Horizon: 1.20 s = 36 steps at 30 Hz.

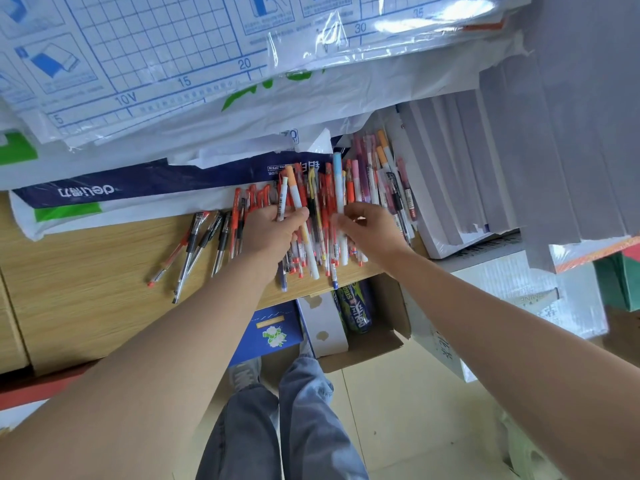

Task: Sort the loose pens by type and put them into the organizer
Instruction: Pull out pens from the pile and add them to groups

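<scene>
- Clutched in the left hand (270,233): a white barcoded pen (282,199), over the heaped pens (325,206) on the wooden desk (86,258).
- Pinched by the right hand (370,230): a blue-capped pen (338,181).

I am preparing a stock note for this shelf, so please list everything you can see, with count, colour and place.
gel pens: many, mostly red, piled mid-shelf
black gel pens: three, plus one red, lying apart at left
white pens: two, one orange-capped, in the left hand
blue-capped pen: one, white barrel, in the right hand
wooden shelf: one, light brown
plastic bags: several, white with blue print, behind the pens
grey paper stacks: several, at right
cardboard box: one, brown, on the floor below
jeans: blue-grey, bottom
left hand: holds the white pens
right hand: holds the blue-capped pen
</scene>
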Motion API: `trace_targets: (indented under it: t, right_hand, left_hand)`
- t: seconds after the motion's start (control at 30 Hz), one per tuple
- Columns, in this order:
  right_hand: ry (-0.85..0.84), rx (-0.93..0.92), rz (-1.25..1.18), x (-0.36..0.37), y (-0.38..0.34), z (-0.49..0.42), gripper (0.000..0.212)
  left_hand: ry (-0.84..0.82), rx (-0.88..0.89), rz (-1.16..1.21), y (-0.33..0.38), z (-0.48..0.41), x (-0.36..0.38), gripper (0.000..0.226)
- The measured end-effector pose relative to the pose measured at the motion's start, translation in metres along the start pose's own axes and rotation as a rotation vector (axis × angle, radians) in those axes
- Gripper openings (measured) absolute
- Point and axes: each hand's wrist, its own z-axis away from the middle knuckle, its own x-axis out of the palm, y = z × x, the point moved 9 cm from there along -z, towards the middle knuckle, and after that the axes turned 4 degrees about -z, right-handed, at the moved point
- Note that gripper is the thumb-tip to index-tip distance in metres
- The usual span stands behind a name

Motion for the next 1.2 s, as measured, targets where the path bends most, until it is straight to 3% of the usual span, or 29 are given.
trace_targets:
  t: [0.13, 0.3, 0.47, 0.63, 0.8, 0.97, 1.13, 1.2]
  right_hand:
    - [0.077, -0.070, 0.185, -0.010, -0.007, -0.006, 0.026]
    - [0.377, -0.087, 0.379, -0.057, -0.004, -0.007, 0.034]
    - [0.252, -0.195, 0.388, -0.042, -0.010, -0.015, 0.014]
    - [0.252, -0.200, 0.350, -0.018, -0.017, -0.023, 0.028]
    - [0.445, -0.277, 0.396, -0.054, -0.020, -0.015, 0.014]
    - [0.580, -0.191, 0.548, -0.096, -0.005, -0.015, 0.022]
    - [0.579, -0.248, 0.622, -0.092, -0.031, -0.038, 0.023]
    - [0.543, -0.200, 0.716, -0.087, -0.039, -0.054, 0.024]
  left_hand:
    - [-0.021, 0.000, -0.056, 0.001, 0.000, 0.001, 0.013]
    - [-0.053, 0.014, -0.086, 0.003, 0.001, 0.007, 0.015]
    - [-0.063, 0.007, -0.069, 0.002, -0.001, 0.011, 0.016]
    - [-0.064, 0.013, -0.091, 0.002, -0.003, 0.010, 0.014]
    - [-0.068, 0.011, -0.082, 0.006, -0.006, 0.013, 0.015]
    - [-0.078, 0.028, -0.087, 0.011, -0.008, 0.022, 0.016]
    - [-0.081, 0.015, -0.114, 0.009, -0.010, 0.024, 0.057]
    - [-0.090, 0.028, -0.113, 0.011, -0.011, 0.026, 0.053]
